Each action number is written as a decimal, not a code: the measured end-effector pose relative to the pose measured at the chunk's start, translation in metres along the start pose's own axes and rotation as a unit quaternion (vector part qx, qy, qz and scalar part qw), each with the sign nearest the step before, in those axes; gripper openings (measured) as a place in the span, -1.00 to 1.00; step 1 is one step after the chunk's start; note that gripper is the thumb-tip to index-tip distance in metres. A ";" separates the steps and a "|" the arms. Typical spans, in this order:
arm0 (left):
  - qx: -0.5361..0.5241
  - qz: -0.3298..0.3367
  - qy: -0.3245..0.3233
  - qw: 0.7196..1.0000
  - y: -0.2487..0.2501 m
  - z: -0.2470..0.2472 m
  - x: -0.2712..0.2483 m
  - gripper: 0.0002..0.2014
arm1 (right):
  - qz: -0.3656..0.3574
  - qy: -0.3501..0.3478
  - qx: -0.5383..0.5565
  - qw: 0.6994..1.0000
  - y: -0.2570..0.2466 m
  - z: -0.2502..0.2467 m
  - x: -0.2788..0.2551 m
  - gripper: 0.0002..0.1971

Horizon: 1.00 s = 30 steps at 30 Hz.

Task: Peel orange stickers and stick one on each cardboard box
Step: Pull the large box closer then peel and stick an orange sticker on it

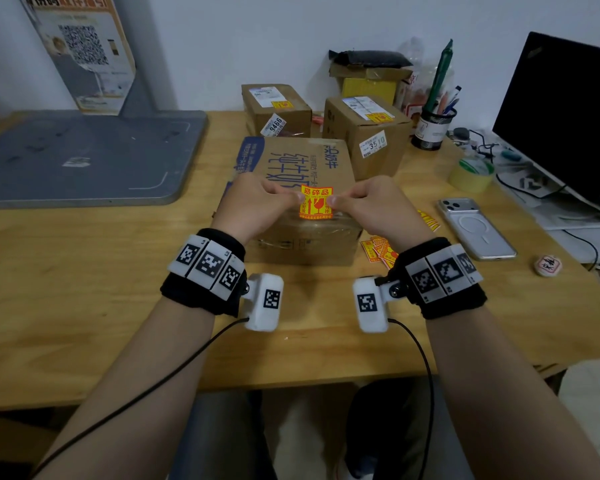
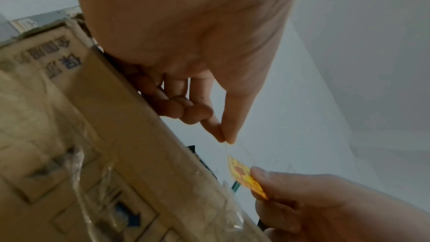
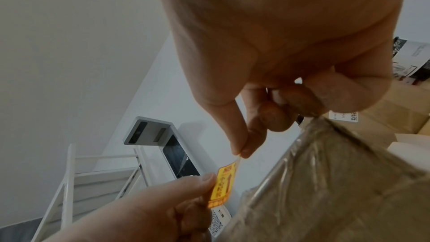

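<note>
An orange fragile-goods sticker (image 1: 316, 202) hangs just above the top of the large cardboard box (image 1: 302, 161) at the table's middle. My left hand (image 1: 293, 199) pinches its left edge and my right hand (image 1: 333, 200) pinches its right edge, thumb against forefinger. In the left wrist view the left hand (image 2: 224, 140) holds a thin clear edge beside the sticker (image 2: 239, 170). In the right wrist view the right hand (image 3: 241, 153) pinches the sticker (image 3: 224, 181) at its upper end. Two smaller boxes (image 1: 278, 112) (image 1: 368, 140) behind each carry an orange sticker on top.
Loose orange stickers (image 1: 381, 252) lie right of the large box. Further right lie a phone (image 1: 475, 230), a tape roll (image 1: 471, 174) and a round game piece (image 1: 548, 265). At the back right stand a pen cup (image 1: 433, 129) and a monitor (image 1: 565, 109). A grey platform (image 1: 84, 157) fills the left.
</note>
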<state>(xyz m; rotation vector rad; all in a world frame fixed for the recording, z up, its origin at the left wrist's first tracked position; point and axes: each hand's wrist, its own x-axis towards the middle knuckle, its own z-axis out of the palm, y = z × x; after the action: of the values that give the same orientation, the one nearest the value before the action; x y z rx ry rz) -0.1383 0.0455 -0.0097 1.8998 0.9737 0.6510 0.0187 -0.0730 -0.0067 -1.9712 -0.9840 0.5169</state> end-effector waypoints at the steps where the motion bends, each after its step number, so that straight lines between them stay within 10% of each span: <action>1: 0.002 -0.004 -0.001 1.000 0.000 0.000 0.001 -0.81 | -0.001 0.001 -0.005 1.000 0.000 0.000 0.000 -0.78; 30: 0.109 -0.003 0.049 0.993 0.002 0.012 0.005 -0.74 | 0.003 0.002 -0.107 0.994 0.000 0.006 0.010 -0.72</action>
<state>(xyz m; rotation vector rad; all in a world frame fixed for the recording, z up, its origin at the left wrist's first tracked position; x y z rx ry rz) -0.1261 0.0433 -0.0134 2.0701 1.1532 0.6611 0.0210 -0.0621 -0.0102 -2.1633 -1.0685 0.4245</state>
